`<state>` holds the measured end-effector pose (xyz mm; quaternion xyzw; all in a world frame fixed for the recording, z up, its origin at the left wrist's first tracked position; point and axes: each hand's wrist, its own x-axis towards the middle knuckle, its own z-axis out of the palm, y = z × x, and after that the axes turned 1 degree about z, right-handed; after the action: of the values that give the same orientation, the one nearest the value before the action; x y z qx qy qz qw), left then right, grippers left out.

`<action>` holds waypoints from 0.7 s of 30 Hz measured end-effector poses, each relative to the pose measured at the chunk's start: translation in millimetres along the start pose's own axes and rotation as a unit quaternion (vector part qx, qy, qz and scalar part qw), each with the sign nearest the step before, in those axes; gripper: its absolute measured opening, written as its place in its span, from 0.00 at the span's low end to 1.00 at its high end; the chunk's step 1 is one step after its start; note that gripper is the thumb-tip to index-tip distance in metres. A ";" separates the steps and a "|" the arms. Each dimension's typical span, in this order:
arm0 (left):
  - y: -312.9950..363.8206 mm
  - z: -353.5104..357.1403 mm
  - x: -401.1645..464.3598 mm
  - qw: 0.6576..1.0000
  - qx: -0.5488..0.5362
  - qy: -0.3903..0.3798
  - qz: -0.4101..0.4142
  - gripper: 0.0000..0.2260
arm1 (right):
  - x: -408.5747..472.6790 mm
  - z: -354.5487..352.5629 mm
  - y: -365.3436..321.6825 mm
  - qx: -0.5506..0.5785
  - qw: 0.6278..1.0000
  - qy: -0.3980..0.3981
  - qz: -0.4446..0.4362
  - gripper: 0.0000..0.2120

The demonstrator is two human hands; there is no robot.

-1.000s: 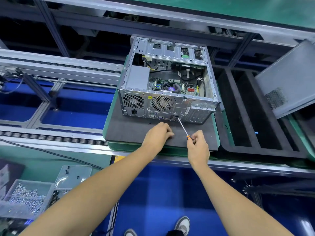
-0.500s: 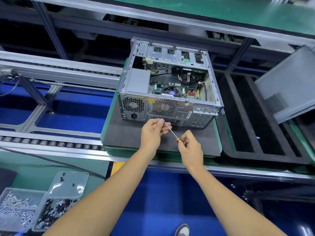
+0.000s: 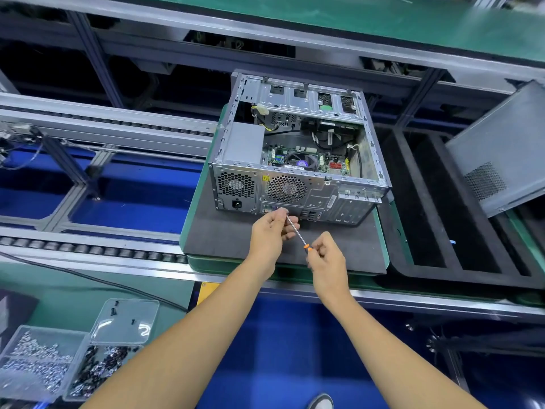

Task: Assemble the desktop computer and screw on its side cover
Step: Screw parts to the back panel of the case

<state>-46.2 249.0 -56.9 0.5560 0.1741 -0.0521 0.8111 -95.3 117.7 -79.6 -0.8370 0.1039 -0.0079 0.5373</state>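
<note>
Blue flooring is showing under the green-edged desk [image 3: 73, 293], where clear screw trays [image 3: 44, 370] are sitting at seven o'clock. Just past the desk edge, the right hand [image 3: 326, 261] is gripping the orange-collared handle of a slim screwdriver [image 3: 296, 231], while the left hand [image 3: 269, 231] is pinching its shaft near the tip, against the rear panel. Beyond them, the desktop computer [image 3: 298, 160] is lying open on a dark foam pad [image 3: 224, 237], exposing motherboard, cables and grey power supply; two honeycomb fan grilles are facing the person. At three o'clock, the grey side cover [image 3: 501, 149] is leaning tilted.
</note>
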 end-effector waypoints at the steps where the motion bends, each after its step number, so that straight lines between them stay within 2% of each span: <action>1: 1.3 0.4 -0.2 1.000 0.005 -0.002 -0.008 0.10 | -0.7 1.3 -1.8 0.038 0.999 -0.012 0.021 0.10; 5: 10.1 0.0 -0.3 1.000 0.021 -0.002 -0.015 0.10 | -3.3 2.2 -13.4 0.130 0.986 -0.054 0.091 0.13; 11: 28.6 -1.4 -3.9 0.999 0.039 -0.023 0.018 0.11 | -1.0 -2.5 -37.1 0.158 0.982 -0.058 0.084 0.11; 13: 35.9 -4.1 -11.4 0.994 0.095 -0.014 0.050 0.14 | 0.0 -4.2 -42.9 0.172 0.981 -0.051 0.072 0.10; 14: 40.7 -7.4 -15.8 0.986 0.138 0.011 0.096 0.16 | 0.2 -5.9 -44.5 0.176 0.981 -0.048 0.067 0.10; 16: 65.0 -17.3 -23.0 0.946 0.195 0.056 0.253 0.16 | -0.5 -10.3 -44.7 0.184 0.980 -0.047 0.061 0.11; 18: 107.3 -25.8 -12.2 0.881 0.248 0.041 0.401 0.14 | -1.5 -14.2 -42.9 0.185 0.980 -0.049 0.054 0.11; 19: 132.8 -25.4 2.4 0.847 0.299 0.004 0.439 0.12 | -2.0 -15.6 -41.3 0.181 0.981 -0.050 0.050 0.11; 21: 179.2 -14.0 36.6 0.794 0.436 -0.093 0.413 0.09 | -2.3 -16.7 -37.4 0.174 0.982 -0.053 0.043 0.10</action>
<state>34.7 333.4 84.5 0.8625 -0.1894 0.1658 0.4391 -93.5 118.2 -38.6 -0.7247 0.1083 0.0417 0.6792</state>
